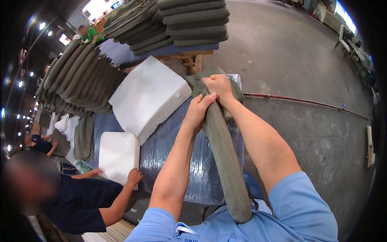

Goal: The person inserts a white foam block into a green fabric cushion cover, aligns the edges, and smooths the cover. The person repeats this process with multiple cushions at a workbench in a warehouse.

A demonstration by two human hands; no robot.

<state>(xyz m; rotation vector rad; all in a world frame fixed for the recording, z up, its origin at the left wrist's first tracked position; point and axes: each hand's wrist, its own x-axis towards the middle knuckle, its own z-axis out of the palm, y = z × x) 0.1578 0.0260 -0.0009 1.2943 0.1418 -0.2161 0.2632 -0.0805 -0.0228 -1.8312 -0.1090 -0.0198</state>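
A grey-green fabric cushion (226,161) stands on its narrow edge between my forearms, its near end against my blue shirt. At its far end both my hands close on the cover. My left hand (197,109) grips the fabric with the thumb on top. Just beyond it and to the right, my right hand (219,88) is closed in a fist on the cloth. Loose green fabric (236,94) spreads out around and past my hands. The cushion's far side is hidden from me.
A plastic-wrapped table (173,165) carries a thick white padding stack (149,94). At left, a person in dark clothes (86,201) holds a white foam cushion (119,153). Green cushion stacks (197,24) stand beyond, with more cushions (74,76) leaning left. A red pipe (302,100) crosses the floor.
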